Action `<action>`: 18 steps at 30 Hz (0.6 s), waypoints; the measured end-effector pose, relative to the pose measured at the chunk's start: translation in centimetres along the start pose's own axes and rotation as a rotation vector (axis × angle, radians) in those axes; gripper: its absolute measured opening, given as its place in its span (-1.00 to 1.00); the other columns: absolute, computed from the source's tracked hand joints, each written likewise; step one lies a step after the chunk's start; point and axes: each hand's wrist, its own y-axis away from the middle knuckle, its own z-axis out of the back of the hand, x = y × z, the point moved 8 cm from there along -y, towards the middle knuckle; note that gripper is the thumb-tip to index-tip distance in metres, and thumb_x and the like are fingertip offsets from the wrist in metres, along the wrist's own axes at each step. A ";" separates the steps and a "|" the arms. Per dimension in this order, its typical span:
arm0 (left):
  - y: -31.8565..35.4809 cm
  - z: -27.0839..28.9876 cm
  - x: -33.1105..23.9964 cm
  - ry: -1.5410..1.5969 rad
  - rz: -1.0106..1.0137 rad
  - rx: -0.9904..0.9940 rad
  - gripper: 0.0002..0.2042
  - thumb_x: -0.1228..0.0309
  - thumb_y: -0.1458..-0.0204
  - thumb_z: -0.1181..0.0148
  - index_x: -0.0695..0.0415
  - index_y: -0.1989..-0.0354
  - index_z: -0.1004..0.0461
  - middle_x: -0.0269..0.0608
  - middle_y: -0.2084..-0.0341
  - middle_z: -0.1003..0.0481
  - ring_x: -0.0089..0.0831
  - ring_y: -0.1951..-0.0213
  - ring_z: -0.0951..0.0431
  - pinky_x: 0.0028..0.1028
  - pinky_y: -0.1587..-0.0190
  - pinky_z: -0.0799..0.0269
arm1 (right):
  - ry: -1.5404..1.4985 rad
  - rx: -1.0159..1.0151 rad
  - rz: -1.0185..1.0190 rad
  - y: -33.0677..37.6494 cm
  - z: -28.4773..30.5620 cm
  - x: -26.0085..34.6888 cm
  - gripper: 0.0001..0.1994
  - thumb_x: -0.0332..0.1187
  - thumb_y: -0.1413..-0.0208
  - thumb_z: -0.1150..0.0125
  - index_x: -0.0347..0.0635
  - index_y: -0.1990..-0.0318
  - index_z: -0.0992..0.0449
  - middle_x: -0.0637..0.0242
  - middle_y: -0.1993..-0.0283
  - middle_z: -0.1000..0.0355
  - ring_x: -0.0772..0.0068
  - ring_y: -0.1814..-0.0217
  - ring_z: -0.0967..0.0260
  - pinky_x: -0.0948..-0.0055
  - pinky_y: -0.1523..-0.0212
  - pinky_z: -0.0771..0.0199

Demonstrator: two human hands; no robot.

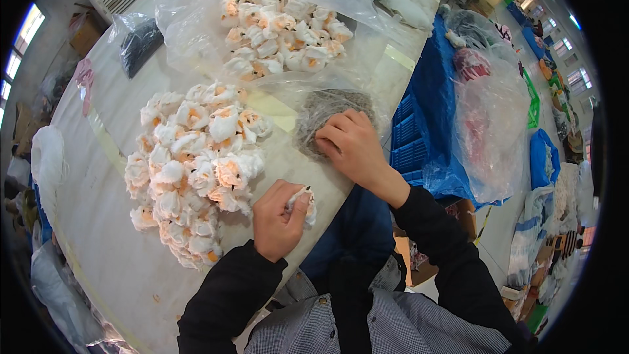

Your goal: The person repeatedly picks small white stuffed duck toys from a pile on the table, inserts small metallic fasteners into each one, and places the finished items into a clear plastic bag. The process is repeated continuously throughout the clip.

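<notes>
Head view: the left hand [278, 221] is clenched, its grip grasping a small white fluffy piece [311, 214] between the thumb and curled fingers; part of the piece shows past the thumb, toward the right hand. The right hand [354, 147] has its grip partly closed, fingers bent and in contact with a grey-brown stringy bundle [311, 121]; whether any strands are pinched cannot be determined, as the fingertips are hidden. Containers: a large clear bag [190, 23] at the far side of the table [108, 213] covers a quantity of white and peach fluffy pieces [288, 33]. Clear plastic also lies over the far part of the stringy bundle. A smaller clear bag at the far left of the table contains a dark item [139, 46]. Beside the table on the right stands a blue crate [407, 144], with blue sheeting and a clear bag [491, 137] of pink and red contents next to it. Position: the held piece lies within the left grip, above the near edge of the table. A loose heap [190, 170] of similar pieces, white with peach and orange patches, rests to the left of that grip. The stringy bundle lies directly under the right grip, beyond the left hand and to its right.
</notes>
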 end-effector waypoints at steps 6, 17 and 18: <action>0.1 0.1 -0.1 -0.014 0.000 0.011 -0.92 0.53 -0.22 -0.23 0.29 0.21 -0.58 -0.13 0.43 -0.50 -0.30 0.51 -0.47 -0.41 0.47 -0.33 | -0.664 0.106 -0.507 1.5 0.7 -0.2 -0.89 -0.39 -0.24 -0.33 -0.24 0.22 -0.61 0.38 0.35 -0.54 0.45 0.37 -0.42 0.44 0.30 -0.41; 0.2 -0.4 -0.2 -0.022 -0.008 0.046 -0.88 0.56 -0.18 -0.22 0.24 0.15 -0.62 -0.10 0.41 -0.51 -0.23 0.47 -0.54 -0.38 0.45 -0.36 | -1.391 0.356 -0.790 6.1 -2.0 3.4 -0.84 -0.36 -0.36 -0.27 -0.29 0.09 -0.58 0.43 0.31 -0.56 0.71 0.35 -0.40 0.65 0.30 -0.40; 0.2 -0.4 -0.2 -0.009 -0.007 0.034 -0.88 0.56 -0.17 -0.22 0.24 0.16 -0.62 -0.12 0.43 -0.48 -0.27 0.48 -0.49 -0.39 0.45 -0.31 | -1.396 0.356 -0.789 6.1 -2.1 3.4 -0.84 -0.37 -0.36 -0.27 -0.29 0.09 -0.58 0.43 0.30 -0.56 0.71 0.34 -0.40 0.65 0.29 -0.40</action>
